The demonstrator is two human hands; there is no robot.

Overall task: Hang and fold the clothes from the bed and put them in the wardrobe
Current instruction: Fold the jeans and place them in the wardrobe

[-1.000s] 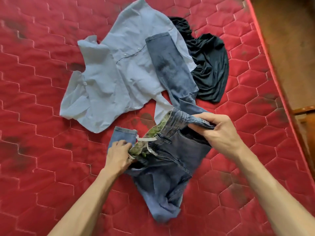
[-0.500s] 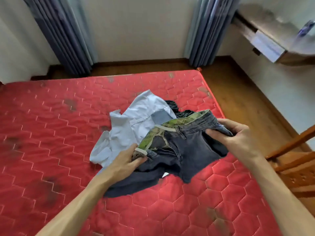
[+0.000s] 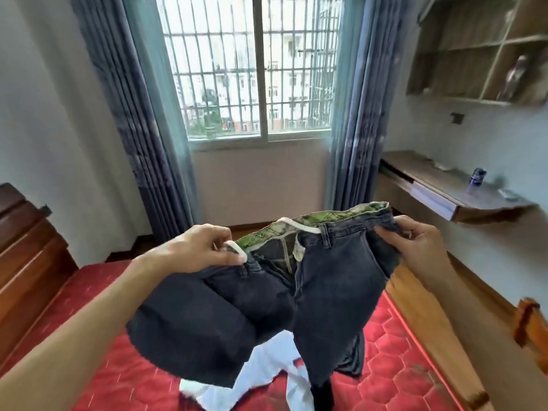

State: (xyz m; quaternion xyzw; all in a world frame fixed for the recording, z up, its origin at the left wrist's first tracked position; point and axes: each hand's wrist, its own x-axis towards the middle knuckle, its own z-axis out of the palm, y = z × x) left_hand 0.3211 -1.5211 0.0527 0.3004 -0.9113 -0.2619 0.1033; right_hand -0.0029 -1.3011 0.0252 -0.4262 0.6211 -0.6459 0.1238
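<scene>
Holding dark jeans (image 3: 323, 280) up in the air above the bed (image 3: 98, 360), the person grips the waistband at both ends in the head view: the left hand (image 3: 201, 247) has its fingers curled round the left edge, pinching it with a white loop of the band, and the right hand (image 3: 415, 241) has its thumb and fingers closed on the right edge. The waistband faces the camera, open, showing a green patterned lining, and the legs hang down bunched in front of the mattress. Below the jeans a pale shirt (image 3: 261, 378) lies on the red quilted mattress with its hexagon stitching, and a dark garment (image 3: 353, 360) shows just beside it, partly hidden by the hanging legs. A brown wooden headboard (image 3: 26, 256) stands at the left. Ahead, a barred window (image 3: 258, 69) sits between blue-grey curtains (image 3: 130, 114) in pale walls. On the right wall a wooden worktop (image 3: 444, 188) carries a small blue can (image 3: 478, 176), with open wooden shelves (image 3: 474, 48) above it. The floor (image 3: 439, 315) beside the bed is wood, and part of a wooden chair (image 3: 530, 324) shows at the right edge.
</scene>
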